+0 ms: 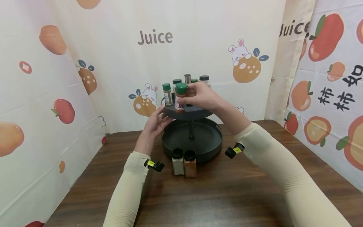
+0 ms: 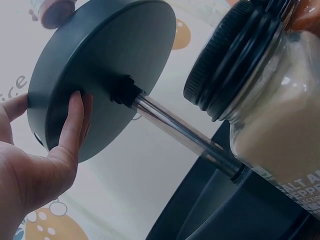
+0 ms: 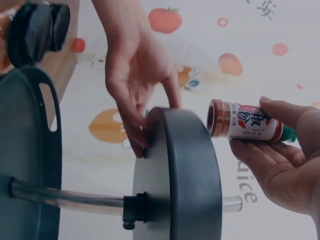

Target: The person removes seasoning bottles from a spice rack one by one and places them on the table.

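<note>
My right hand (image 1: 202, 96) pinches a green-capped spice jar (image 1: 180, 97) with red contents and a white label. It holds the jar upright at the front of the upper tier (image 1: 195, 115) of a black two-tier turntable tray; in the right wrist view, the jar's base (image 3: 216, 120) is close by the rim. At the tier's left edge, my left hand (image 1: 157, 123) grips the rim, some fingers (image 2: 75, 117) against the underside. Another green-capped spice jar (image 1: 167, 94) stands on the tier near that hand.
Behind the held jar, several jars, one with a black lid (image 1: 204, 78), stand on the upper tier. Below is the wide lower tier (image 1: 177, 137). Two black-lidded spice jars, one pale (image 1: 178, 165) and one orange-brown (image 1: 190, 167), stand before it on the wooden table (image 1: 227, 195).
</note>
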A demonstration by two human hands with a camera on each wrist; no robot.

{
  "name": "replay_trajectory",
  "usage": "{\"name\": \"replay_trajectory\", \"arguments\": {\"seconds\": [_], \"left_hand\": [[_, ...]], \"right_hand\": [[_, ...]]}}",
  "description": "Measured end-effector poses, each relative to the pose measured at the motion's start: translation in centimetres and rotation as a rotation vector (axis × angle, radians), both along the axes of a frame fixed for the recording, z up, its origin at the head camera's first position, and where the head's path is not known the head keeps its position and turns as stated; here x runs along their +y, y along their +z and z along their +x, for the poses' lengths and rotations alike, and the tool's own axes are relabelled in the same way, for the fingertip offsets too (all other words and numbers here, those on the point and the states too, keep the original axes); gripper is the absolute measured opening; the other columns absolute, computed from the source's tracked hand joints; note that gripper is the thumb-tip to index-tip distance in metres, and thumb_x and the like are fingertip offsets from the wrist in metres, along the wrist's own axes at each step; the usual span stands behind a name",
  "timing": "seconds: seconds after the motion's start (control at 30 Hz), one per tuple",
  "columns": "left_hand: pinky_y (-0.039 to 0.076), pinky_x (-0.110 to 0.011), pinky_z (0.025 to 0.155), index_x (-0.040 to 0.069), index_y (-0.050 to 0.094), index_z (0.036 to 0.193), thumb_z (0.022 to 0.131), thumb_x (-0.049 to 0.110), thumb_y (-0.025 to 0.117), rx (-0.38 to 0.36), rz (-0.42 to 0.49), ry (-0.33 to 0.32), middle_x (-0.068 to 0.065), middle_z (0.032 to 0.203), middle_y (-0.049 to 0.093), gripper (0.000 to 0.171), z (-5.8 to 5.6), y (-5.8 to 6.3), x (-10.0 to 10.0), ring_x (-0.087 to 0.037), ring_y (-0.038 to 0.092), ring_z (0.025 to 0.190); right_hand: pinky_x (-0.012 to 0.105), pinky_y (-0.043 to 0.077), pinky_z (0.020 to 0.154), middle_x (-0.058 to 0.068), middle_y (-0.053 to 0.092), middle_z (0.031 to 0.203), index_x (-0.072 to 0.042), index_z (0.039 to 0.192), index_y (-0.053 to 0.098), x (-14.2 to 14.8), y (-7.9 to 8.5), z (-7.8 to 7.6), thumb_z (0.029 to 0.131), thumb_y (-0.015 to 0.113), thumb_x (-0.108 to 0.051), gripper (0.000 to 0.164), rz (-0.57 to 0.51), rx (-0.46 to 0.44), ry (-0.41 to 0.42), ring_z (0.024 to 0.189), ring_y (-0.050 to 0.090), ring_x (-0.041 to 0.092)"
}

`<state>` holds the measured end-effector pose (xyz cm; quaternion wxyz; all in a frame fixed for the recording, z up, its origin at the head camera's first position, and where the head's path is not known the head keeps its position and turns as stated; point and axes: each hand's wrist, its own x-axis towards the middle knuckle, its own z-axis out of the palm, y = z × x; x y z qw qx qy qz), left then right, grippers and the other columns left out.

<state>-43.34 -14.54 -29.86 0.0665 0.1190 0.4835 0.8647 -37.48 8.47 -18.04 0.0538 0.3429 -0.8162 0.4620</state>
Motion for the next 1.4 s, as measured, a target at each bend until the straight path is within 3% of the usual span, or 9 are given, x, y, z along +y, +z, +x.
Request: {"name": "replay_trajectory", "arguments": {"seconds": [0.33,0.47,0.6,0.8,1.03,1.4], "left_hand": [[0.063,-0.030,0.078,0.008,0.037,0.149,0.095,0.036,0.065,-0.025,0.018,0.006,-0.015,0.122,0.060,0.068,0.0,0.1,0.3,-0.023,0.068,0.099],[0.063,-0.029,0.078,0.007,0.036,0.150,0.096,0.035,0.064,-0.018,0.025,0.017,-0.015,0.123,0.058,0.067,0.1,0.1,0.1,-0.023,0.068,0.099],[0.063,-0.030,0.079,0.008,0.035,0.151,0.095,0.035,0.065,-0.015,0.037,0.008,-0.016,0.129,0.055,0.068,0.1,-0.1,0.1,-0.024,0.068,0.100],[0.063,-0.030,0.078,0.007,0.037,0.149,0.091,0.037,0.070,-0.021,0.032,0.014,-0.014,0.118,0.062,0.073,0.0,-0.2,0.3,-0.024,0.069,0.098],[0.063,-0.030,0.076,0.006,0.037,0.150,0.094,0.035,0.067,-0.010,0.036,0.014,-0.013,0.116,0.062,0.070,-0.1,-0.1,0.2,-0.023,0.069,0.096],[0.062,-0.030,0.079,0.007,0.037,0.150,0.093,0.035,0.067,0.002,0.039,0.005,-0.013,0.117,0.063,0.070,0.1,-0.1,0.1,-0.024,0.069,0.098]], "right_hand": [[0.045,0.055,0.097,0.016,0.072,0.113,0.000,0.119,0.065,1.2,-1.4,5.5,0.089,0.073,-0.012,0.033,-0.044,-0.007,0.093,0.102,0.068,0.015],[0.046,0.056,0.095,0.018,0.072,0.112,0.002,0.120,0.065,1.1,-1.9,7.5,0.089,0.073,-0.007,0.034,-0.045,-0.004,0.102,0.101,0.068,0.018],[0.043,0.057,0.094,0.013,0.072,0.113,-0.002,0.120,0.065,1.8,-3.7,7.1,0.087,0.075,-0.012,0.036,-0.029,0.017,0.108,0.102,0.068,0.014],[0.042,0.057,0.093,0.011,0.073,0.114,-0.005,0.122,0.065,3.2,-6.4,6.3,0.085,0.078,-0.015,0.041,-0.050,-0.023,0.141,0.102,0.068,0.014],[0.042,0.059,0.091,0.008,0.074,0.111,-0.008,0.120,0.067,3.3,-7.1,6.4,0.084,0.079,-0.017,0.039,-0.072,-0.018,0.147,0.100,0.069,0.015],[0.040,0.060,0.089,0.006,0.075,0.107,-0.009,0.117,0.067,3.5,-8.7,6.2,0.085,0.079,-0.021,0.037,-0.002,-0.034,0.153,0.097,0.069,0.014]]}}
